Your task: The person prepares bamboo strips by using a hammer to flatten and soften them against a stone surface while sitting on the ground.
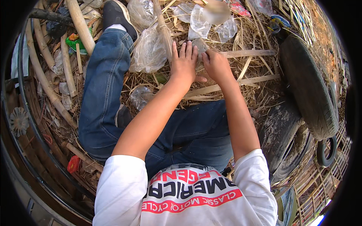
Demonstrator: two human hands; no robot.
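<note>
My left hand (183, 64) lies palm down, its fingers stretched forward and slightly apart over the straw-covered ground. Beside its fingertips is a crumpled, greyish see-through plastic bag (201, 45). Curled fingers of my right hand (218, 64) pinch the near right edge of that bag; part of the grip is hidden. Just beyond lies another clear plastic bag (199, 23). Left of my left hand a larger, wrinkled clear bag (149, 49) rests against a bamboo pole (163, 28). A split bamboo strip (249, 53) runs rightward from near my right hand.
Two worn tyres, one upright (307, 83) and one lower (283, 132), stand at my right. Bamboo poles (47, 83) and a bent black tube (28, 113) are at the left. My outstretched leg (103, 83) borders the litter. A bamboo lattice (320, 180) is at lower right.
</note>
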